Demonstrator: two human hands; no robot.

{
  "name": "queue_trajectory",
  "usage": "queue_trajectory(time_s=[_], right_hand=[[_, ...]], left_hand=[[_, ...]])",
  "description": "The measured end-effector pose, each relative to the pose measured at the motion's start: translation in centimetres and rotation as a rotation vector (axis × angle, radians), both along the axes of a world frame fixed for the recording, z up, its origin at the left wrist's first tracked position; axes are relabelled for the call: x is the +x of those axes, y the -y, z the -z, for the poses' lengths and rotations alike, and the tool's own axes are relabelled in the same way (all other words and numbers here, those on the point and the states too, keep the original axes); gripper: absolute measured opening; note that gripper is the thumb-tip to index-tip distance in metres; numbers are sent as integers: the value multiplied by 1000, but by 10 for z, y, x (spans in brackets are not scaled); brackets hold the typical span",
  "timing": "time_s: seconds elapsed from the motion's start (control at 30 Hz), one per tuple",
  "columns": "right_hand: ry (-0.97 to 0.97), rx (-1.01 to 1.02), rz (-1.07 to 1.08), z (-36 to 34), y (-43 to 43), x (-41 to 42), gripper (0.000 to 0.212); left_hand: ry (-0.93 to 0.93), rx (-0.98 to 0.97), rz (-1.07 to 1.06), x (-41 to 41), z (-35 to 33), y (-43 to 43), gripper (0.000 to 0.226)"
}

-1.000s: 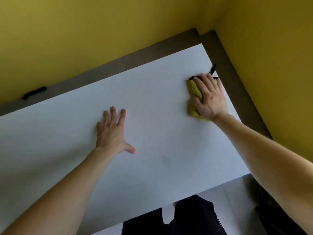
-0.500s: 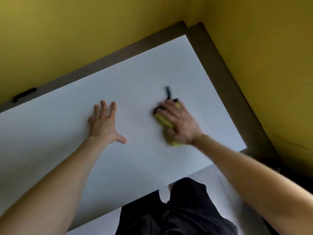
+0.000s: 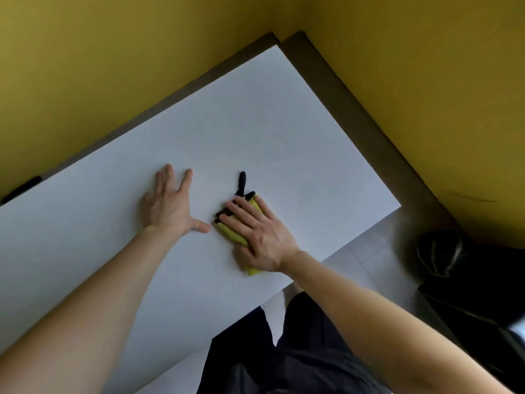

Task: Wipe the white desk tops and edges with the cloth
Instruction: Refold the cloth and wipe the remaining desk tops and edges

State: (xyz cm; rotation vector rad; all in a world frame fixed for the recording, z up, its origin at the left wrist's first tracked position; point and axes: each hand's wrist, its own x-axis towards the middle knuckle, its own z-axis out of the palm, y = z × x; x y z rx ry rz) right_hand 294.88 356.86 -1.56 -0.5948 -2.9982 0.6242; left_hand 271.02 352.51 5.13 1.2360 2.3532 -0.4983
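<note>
The white table [image 3: 284, 123] ran slantwise across the view, its far corner up at twelve o'clock, where two yellow walls [image 3: 113, 66] met. A brown ledge [image 3: 358, 123] bordered it along the far and right sides.

The yellow cloth [image 3: 230, 234] lay folded on the tabletop, a little toward five o'clock from the middle. The right hand [image 3: 261, 237] lay flat on top of it — fingers straight and slightly spread, pointing to about ten o'clock, the palm pressing down. Its grip was not closed round the cloth; the hand only pressed it against the surface. The cloth had a dark edge under the fingertips, and a black tab [image 3: 242, 182] stuck out from it toward twelve o'clock, lying on the table.

The left hand [image 3: 170, 207] rested on the bare table just beside the cloth, at its nine o'clock, apart from it. Its grip was open and held nothing — palm down, fingers stretched toward twelve, thumb out toward three, its tip near the cloth.

A black bar [image 3: 21, 189] sat on the ledge at the view's nine o'clock. At six o'clock the person's dark clothing [image 3: 284, 351] showed past the near table edge, above a pale floor [image 3: 369, 260]. A dark, blurred object [image 3: 440, 257] stood on the floor at four o'clock.
</note>
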Motion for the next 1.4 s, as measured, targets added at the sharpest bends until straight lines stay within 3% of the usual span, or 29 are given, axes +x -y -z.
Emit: queue_trajectory(time_s=[0.07,0.2,0.33,0.4,0.5,0.57,0.63,0.8,0.97,1.1,1.2,1.4], right_hand=[[9,12,101,4,-35,37,76],[75,-12,646,-4,-112,122,74],[86,42,1032,-6,-78,93,78],[43,31,967,-7,-14,52,84],[-7,-5,480,-3,59,19,84],[-20,-27,332,2,55,33,83],[-16,-26,384,6,26,66,82],[17,-18,959,4,-71,167,75],[86,86,1306,3,-61,123,79],[38,53,910,3,6,82,81],[10,19,759,8,5,97,74],[73,22,649,8,-65,135,71]], left_hand=[[-4,44,132,12,-5,1,143],[7,91,232,32,-8,7,116],[81,83,304,40,-8,11,96],[111,92,331,50,-10,11,96],[152,100,367,68,-11,5,93],[166,84,372,73,-8,2,95],[161,57,383,71,-6,-1,105],[121,69,416,65,1,0,118],[100,60,422,67,-1,-1,117],[105,36,432,66,-10,-10,110],[157,88,356,66,-17,-36,96],[103,18,202,72,-4,-87,146]])
